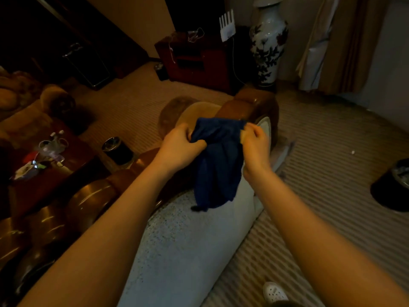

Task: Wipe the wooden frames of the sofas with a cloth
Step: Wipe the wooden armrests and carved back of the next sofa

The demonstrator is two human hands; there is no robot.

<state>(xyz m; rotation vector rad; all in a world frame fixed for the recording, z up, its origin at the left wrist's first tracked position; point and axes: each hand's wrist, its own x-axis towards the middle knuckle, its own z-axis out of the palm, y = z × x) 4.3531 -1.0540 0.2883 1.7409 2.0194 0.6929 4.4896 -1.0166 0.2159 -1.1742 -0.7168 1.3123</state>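
Note:
A dark blue cloth (218, 165) hangs between both my hands above the sofa. My left hand (180, 147) grips its upper left part in curled fingers. My right hand (254, 144) pinches its upper right corner. Below the cloth lies the sofa's pale grey back cushion (188, 240). The sofa's glossy brown wooden frame (93, 196) runs along the left of the cushion, and its rounded wooden end (252, 107) shows just beyond the cloth.
A dark red coffee table (73, 149) with glasses and small items stands at left. A black bin (117, 150) sits by the sofa, another black bin (392, 185) at right. A red cabinet (199, 60) and a tall vase (269, 41) stand at the back on striped carpet.

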